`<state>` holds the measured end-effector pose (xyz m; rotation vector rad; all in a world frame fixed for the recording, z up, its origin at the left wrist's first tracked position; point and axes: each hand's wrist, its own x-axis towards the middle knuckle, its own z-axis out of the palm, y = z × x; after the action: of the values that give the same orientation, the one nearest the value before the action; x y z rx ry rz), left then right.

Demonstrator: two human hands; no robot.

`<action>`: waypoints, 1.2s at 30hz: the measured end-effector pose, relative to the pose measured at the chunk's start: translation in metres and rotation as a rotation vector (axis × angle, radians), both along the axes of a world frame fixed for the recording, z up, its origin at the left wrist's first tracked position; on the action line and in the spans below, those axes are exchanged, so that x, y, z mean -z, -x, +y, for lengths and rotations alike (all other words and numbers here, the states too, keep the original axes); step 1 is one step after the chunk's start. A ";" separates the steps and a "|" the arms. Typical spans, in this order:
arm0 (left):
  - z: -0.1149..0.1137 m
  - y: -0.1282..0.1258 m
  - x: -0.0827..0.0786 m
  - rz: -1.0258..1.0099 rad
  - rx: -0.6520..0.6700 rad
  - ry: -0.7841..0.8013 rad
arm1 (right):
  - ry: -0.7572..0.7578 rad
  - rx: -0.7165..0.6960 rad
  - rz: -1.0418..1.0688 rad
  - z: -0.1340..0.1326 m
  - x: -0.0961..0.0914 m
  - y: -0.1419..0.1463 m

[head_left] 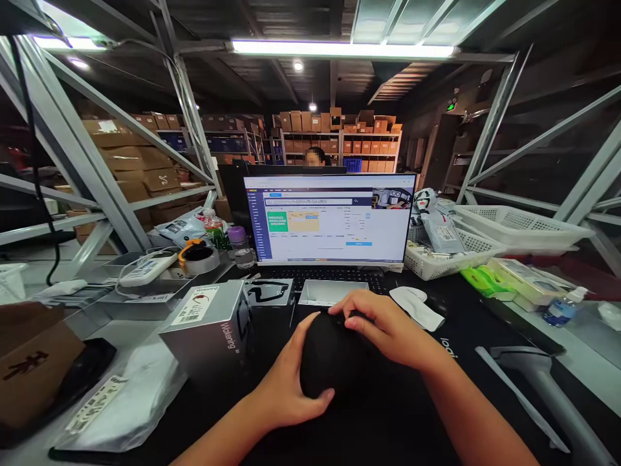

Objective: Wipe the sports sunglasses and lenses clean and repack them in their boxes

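From where I stand, the person has a rounded black case (325, 356) on the near side of the monitor (334, 226), roughly in line with its middle and low over the black mat (388, 421). The left hand (281, 385) has the case gripped, fingers up the side and thumb curled at the near end. The right hand (388, 327) is on the far edge, thumb and forefinger bent close together; I can't tell whether they pinch a bit of it. The case's long axis seems to run towards the monitor and back to the person, one rounded end facing the screen, though its right side melts into the mat. Between case and monitor lies a pale open tray (332, 301); in front of the monitor's left edge stands a silver box (208, 333), with a purple-capped bottle (241, 249) just beside that edge. Nearer than the monitor's right corner there's a white cloth-like piece (420, 310).
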<state>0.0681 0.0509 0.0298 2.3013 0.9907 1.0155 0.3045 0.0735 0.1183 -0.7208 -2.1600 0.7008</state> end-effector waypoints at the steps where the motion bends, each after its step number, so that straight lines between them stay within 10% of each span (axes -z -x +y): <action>1: -0.001 0.000 0.000 0.050 0.034 -0.017 | 0.023 0.016 0.016 0.002 0.002 0.002; 9: -0.007 -0.005 0.000 0.204 0.048 -0.063 | 0.055 0.311 -0.052 0.016 0.013 0.003; 16: -0.005 -0.050 -0.011 0.189 -0.287 -0.131 | 0.197 -0.059 -0.211 0.004 0.009 -0.018; 21: 0.014 -0.067 -0.005 0.080 -0.307 -0.299 | 0.080 0.261 -0.305 0.000 0.005 -0.037; 30: 0.094 -0.017 0.034 0.203 -0.552 -0.430 | -0.313 1.086 0.068 0.004 -0.022 -0.095; 36: 0.053 -0.016 0.041 0.215 -0.370 -0.615 | -0.231 0.990 0.373 0.003 -0.023 -0.095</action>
<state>0.0836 0.1041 -0.0108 2.8312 1.3786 1.3960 0.3998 0.0764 0.1412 -1.2575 -1.2693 0.0382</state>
